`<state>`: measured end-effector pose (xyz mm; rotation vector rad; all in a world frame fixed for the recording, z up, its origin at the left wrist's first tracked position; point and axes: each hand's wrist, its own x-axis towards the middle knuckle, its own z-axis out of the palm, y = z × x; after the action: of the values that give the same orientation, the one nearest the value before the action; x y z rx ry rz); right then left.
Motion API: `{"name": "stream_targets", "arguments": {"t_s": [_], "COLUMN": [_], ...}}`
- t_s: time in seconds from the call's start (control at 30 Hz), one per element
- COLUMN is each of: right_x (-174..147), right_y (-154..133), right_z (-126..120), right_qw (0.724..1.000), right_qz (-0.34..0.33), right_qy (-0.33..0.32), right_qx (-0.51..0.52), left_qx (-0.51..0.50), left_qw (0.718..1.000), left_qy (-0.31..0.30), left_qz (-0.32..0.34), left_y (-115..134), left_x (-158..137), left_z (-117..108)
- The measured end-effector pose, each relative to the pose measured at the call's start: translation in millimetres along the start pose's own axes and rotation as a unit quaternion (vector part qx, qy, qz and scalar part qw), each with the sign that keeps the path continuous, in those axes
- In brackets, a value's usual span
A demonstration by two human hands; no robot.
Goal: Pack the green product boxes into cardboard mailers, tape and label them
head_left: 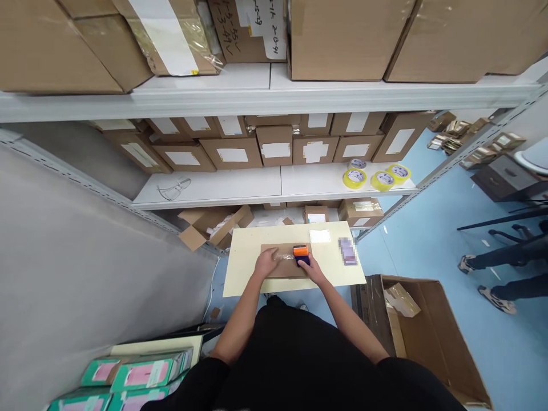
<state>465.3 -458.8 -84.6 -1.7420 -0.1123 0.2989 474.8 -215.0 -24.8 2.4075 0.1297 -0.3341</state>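
Observation:
A flat brown cardboard box (282, 272) lies on a pale yellow board (244, 268) in front of me. My left hand (266, 264) holds the box at its left end, fingers over the top. A strip of clear tape (284, 257) runs along the top between my hands. My right hand (313, 270) is closed around an orange and dark blue tape dispenser (301, 252), which is on the right part of the box. Behind the box, a white paper label (320, 236) lies on the board. A blurred purple item (348, 251) is at its right end.
Shelves ahead hold several cardboard boxes (274, 145), yellow tape rolls (383, 180) and glasses (174, 189). An open box (218, 225) sits left of the board. A large open carton (432, 331) stands right. Green packages (141, 374) are lower left. A person's legs (505, 274) show far right.

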Motion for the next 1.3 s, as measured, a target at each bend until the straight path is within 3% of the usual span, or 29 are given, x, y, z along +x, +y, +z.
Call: {"name": "stream_targets", "arguments": {"t_s": [0.07,0.23,0.33,0.53,0.7,0.83,0.93,1.2,1.3], "right_x": [1.1,4.3,3.9,0.8,0.1,7.4,12.5,11.4,21.7], "right_y": [-3.1,-5.7,-5.6,-13.4,-25.9,-37.4,-44.9,-47.7,-54.4], "right_z": [-3.2,-8.7,-8.4,-8.8,-13.8,-21.0,-30.5,-58.3,-51.7], "right_qw": [1.000,1.000,1.000,0.999,0.998,0.997,0.994,0.980,0.966], "right_qz": [0.001,-0.002,0.008,0.007,-0.006,-0.012,-0.017,-0.007,-0.015], "right_qy": [-0.006,-0.015,-0.017,-0.029,-0.023,0.021,0.010,-0.024,-0.065], "right_qx": [0.004,-0.004,-0.015,-0.033,-0.060,-0.068,-0.108,-0.195,-0.251], "left_qx": [-0.102,-0.261,-0.280,-0.239,-0.191,-0.220,-0.243,-0.272,-0.306], "left_qw": [0.994,0.960,0.951,0.964,0.979,0.973,0.964,0.921,0.899], "left_qy": [0.032,-0.045,-0.082,-0.085,-0.012,0.059,0.107,0.278,0.307], "left_qz": [0.030,0.087,0.099,0.082,0.070,0.036,-0.009,-0.025,-0.063], "left_y": [18.1,59.8,69.7,77.2,81.3,78.1,71.4,24.0,-9.0], "left_x": [5.6,24.4,32.4,40.6,37.2,22.3,10.8,-1.1,-7.6], "left_z": [-4.9,-11.4,-15.4,-21.3,-21.0,-14.1,-13.3,-74.6,-78.7]}}
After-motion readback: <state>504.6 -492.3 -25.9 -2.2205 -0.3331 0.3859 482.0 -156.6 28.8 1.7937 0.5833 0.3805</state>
